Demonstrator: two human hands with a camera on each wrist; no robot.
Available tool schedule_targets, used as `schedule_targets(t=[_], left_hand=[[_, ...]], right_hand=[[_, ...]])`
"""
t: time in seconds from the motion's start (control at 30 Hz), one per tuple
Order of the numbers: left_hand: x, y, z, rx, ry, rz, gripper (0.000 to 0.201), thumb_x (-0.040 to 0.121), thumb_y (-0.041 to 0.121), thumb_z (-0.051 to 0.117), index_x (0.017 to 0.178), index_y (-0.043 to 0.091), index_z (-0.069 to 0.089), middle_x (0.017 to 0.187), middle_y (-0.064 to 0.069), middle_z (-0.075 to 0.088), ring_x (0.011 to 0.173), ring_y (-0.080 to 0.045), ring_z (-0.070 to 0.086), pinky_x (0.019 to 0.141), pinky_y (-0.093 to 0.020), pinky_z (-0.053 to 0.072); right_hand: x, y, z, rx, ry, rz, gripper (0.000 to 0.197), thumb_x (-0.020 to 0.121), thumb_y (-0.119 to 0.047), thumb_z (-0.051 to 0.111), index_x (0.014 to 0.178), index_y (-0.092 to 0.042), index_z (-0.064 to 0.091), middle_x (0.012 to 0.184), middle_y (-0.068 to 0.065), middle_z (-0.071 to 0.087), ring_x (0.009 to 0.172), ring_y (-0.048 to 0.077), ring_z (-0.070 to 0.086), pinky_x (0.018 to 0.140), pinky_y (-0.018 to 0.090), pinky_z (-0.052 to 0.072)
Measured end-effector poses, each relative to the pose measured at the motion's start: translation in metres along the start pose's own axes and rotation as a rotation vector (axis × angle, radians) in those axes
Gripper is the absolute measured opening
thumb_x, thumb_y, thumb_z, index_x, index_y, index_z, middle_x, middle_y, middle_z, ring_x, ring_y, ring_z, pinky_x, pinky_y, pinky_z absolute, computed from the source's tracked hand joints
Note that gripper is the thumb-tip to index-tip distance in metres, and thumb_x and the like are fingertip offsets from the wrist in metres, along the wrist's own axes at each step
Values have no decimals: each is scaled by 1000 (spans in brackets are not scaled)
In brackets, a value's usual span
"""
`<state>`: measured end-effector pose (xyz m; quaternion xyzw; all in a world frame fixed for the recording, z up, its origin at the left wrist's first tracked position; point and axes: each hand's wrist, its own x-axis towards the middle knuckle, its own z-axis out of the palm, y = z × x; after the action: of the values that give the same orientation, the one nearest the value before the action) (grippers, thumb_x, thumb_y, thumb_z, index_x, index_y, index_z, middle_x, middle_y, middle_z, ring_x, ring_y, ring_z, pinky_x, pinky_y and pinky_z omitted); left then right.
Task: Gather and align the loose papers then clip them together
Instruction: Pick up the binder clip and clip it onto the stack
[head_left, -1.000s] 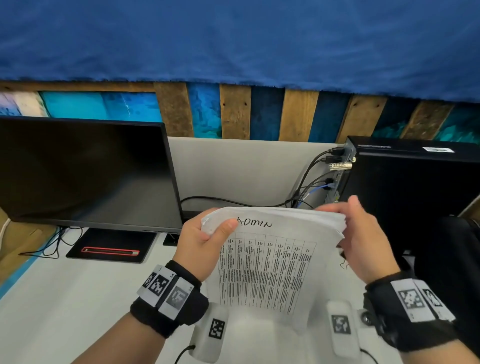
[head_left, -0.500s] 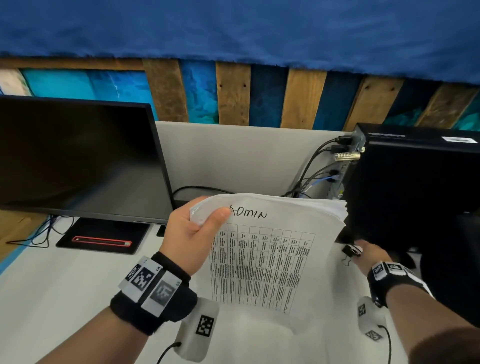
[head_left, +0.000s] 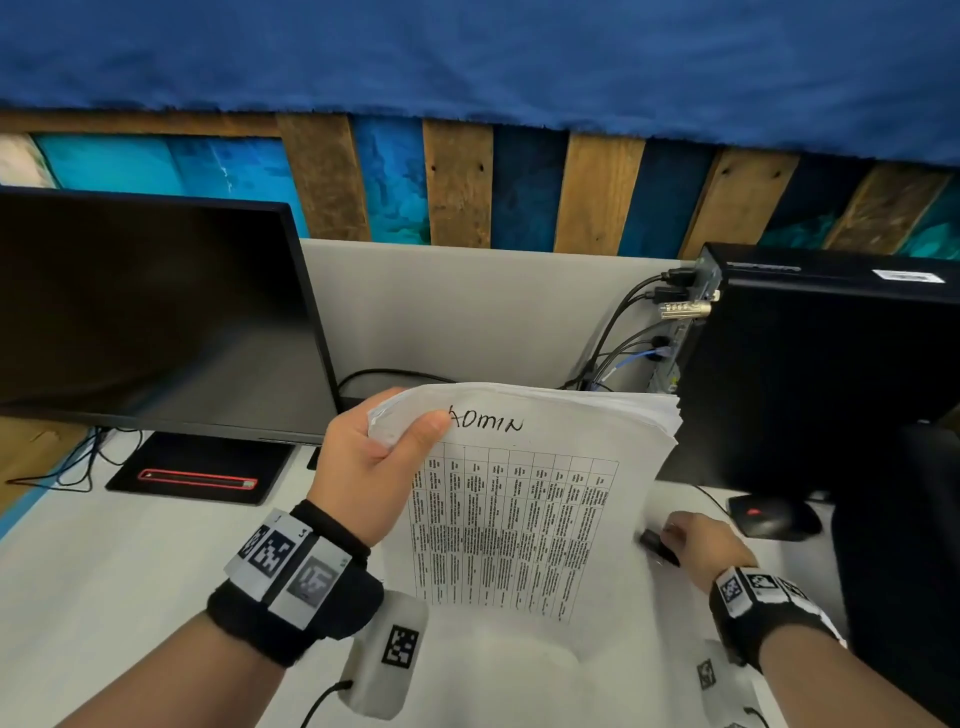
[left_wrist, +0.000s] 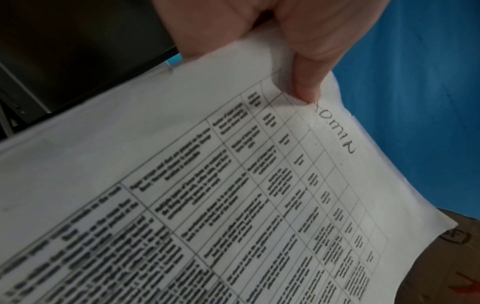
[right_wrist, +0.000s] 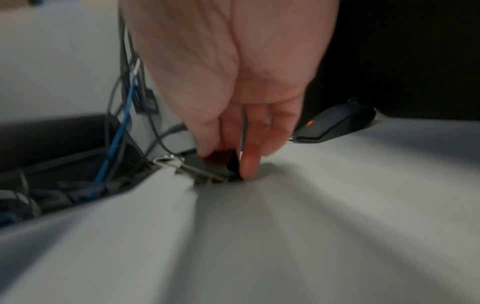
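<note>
A stack of white papers (head_left: 524, 509), with a printed table and "ADMIN" handwritten on top, is held up over the desk. My left hand (head_left: 400, 441) grips its top left corner, thumb on the front sheet; the left wrist view shows the thumb of that hand (left_wrist: 298, 78) pressing the papers (left_wrist: 233, 185). The right side of the stack hangs free. My right hand (head_left: 680, 540) is low on the desk, right of the stack, fingers pinching a black binder clip (head_left: 657, 545). In the right wrist view the clip (right_wrist: 207, 164) sits on the desk between the thumb and fingers of my right hand (right_wrist: 226, 152).
A dark monitor (head_left: 145, 312) stands at the left, its base (head_left: 197, 475) on the white desk (head_left: 104, 571). A black computer tower (head_left: 821, 364) with cables (head_left: 623, 338) is at the right. A black mouse (head_left: 769, 517) lies just beyond my right hand.
My right hand let go of the stack's top right corner, dropped to the desk and closed on the binder clip. The left hand keeps holding the papers up alone.
</note>
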<state>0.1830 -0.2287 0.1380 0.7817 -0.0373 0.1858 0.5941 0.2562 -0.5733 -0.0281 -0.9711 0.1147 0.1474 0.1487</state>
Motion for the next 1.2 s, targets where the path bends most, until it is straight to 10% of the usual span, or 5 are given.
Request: schedule_targets(t=[0.2,0.47,0.7,0.9,1.2], left_hand=[[1,7,0,-23,-11,-24,16,87,16,62,99,22,72,97,13,73,86,-4,70,69,-14,53],[-5,13,-1,-7,-12,-27,16,87,15,63,99,20,72,91,7,75,87,-4,69,73,-16,54],[-14,18,-2,-26,-16,-40,16,86,14,64,98,21,72,93,8,74,87,-5,70,75,-17,54],[-20,20,-10,-15,-32,-43,17,86,16,64,101,19,72,90,13,74,86,-1,69,73,-13,53],[-27,21,-17,-9,-40,-50,17,86,17,64,102,17,72,91,8,74,87,-4,70,75,-18,54]], right_hand=[[-45,-6,9,378,-253,29,27,91,9,42,69,-4,49,55,9,46,21,3,39,25,11,25],[-61,-6,15,621,-326,219,42,92,-48,47,90,-7,56,75,7,58,58,17,50,45,20,32],[-68,-12,17,480,-358,152,33,75,-36,73,86,-8,62,69,2,62,55,11,54,46,21,39],[-76,-3,15,445,-473,175,68,46,-48,84,92,-1,66,65,5,63,62,22,50,53,27,39],[-85,-8,-11,722,-257,68,46,56,-26,86,75,-9,48,50,8,53,49,19,38,41,23,24]])
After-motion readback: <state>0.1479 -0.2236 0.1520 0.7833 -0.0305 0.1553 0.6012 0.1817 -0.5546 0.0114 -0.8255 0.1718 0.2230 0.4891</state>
